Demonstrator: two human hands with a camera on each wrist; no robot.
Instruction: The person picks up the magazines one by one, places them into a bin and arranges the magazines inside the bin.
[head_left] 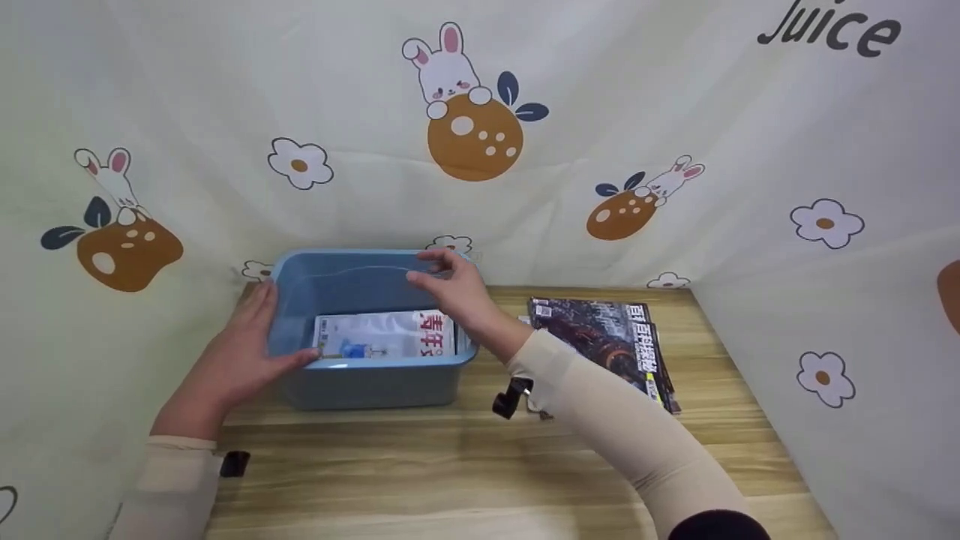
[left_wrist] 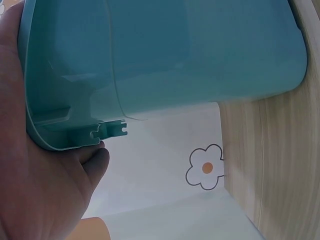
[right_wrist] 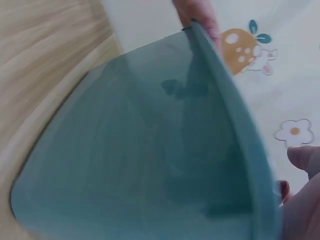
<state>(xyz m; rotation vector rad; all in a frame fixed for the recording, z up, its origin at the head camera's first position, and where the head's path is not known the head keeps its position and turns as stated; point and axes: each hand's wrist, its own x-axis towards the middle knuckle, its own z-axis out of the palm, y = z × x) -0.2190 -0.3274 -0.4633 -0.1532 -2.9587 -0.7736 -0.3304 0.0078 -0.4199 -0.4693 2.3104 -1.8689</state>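
A blue plastic storage bin [head_left: 367, 386] stands on the wooden table, with a magazine [head_left: 382, 330] lying inside that has a pale cover and red characters. My left hand [head_left: 240, 352] grips the bin's left rim, its thumb over the front edge and its fingers along the outer side. In the left wrist view, fingertips [left_wrist: 97, 167] show below the rim near a notched clip. Above the bin's right end, my right hand [head_left: 469, 300] hovers with loosely bent fingers apart from the thumb, holding nothing. The right wrist view shows this hand [right_wrist: 305, 210] beside the rim.
To the right of the bin lies a stack of dark-covered magazines [head_left: 600, 337], slightly fanned. A pale curtain [head_left: 555, 225] printed with rabbits, oranges and flowers stands behind the table [head_left: 465, 480] and along both sides.
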